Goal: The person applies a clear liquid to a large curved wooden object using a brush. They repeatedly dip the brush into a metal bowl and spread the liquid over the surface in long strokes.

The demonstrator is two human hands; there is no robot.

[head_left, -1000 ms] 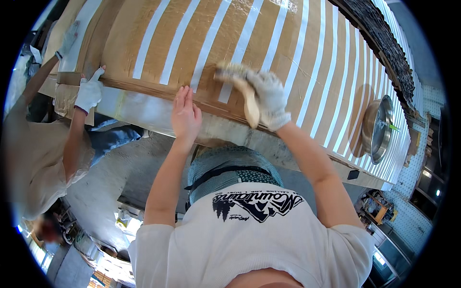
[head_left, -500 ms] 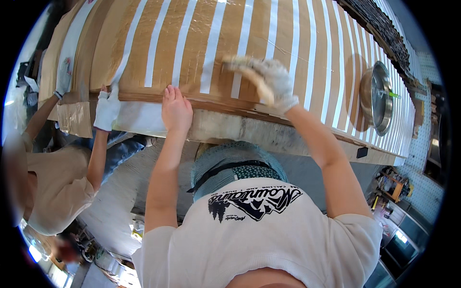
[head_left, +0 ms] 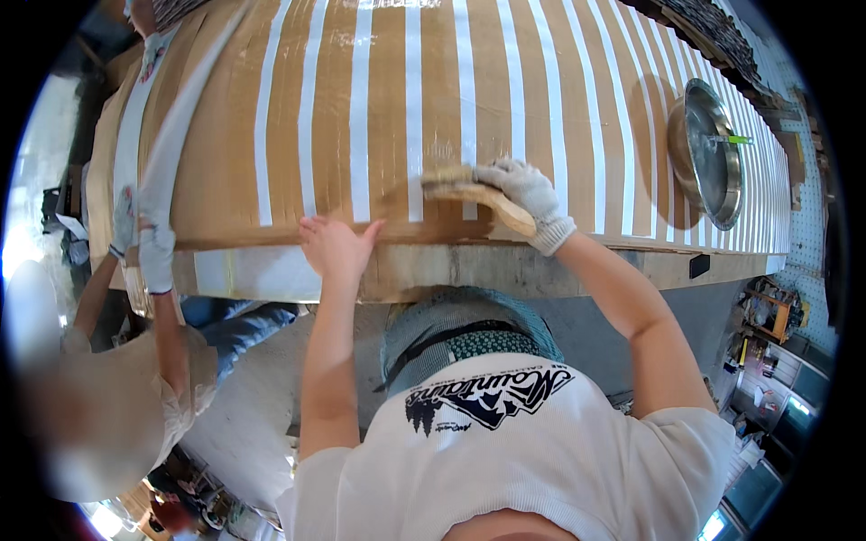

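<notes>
My bare left hand [head_left: 338, 246] rests at the near edge of a row of brown sheets [head_left: 239, 153], its fingers spread and nothing held. Between the brown bands run white strips [head_left: 359, 135], and wet, shiny patches show toward the far side. In a knit work glove, my right hand [head_left: 534, 200] grips a brush [head_left: 478, 195] by its curved wooden handle. The pale bristles lie on or just over the sheets, to the right of my left hand; contact is hard to tell.
A metal bowl [head_left: 683, 167] holding liquid and a green-handled tool sits at the right. At left, a co-worker's gloved hands [head_left: 156, 257] are on a long pale strip [head_left: 178, 135]; another hand [head_left: 152, 54] is beyond. A small black object [head_left: 699, 266] is on the bench's front edge.
The co-worker's nearer hand has shifted left, and the pale strip there is now lifted away from the brown sheets. My left hand's fingers have spread; my right hand keeps the brush. My view has shifted.
</notes>
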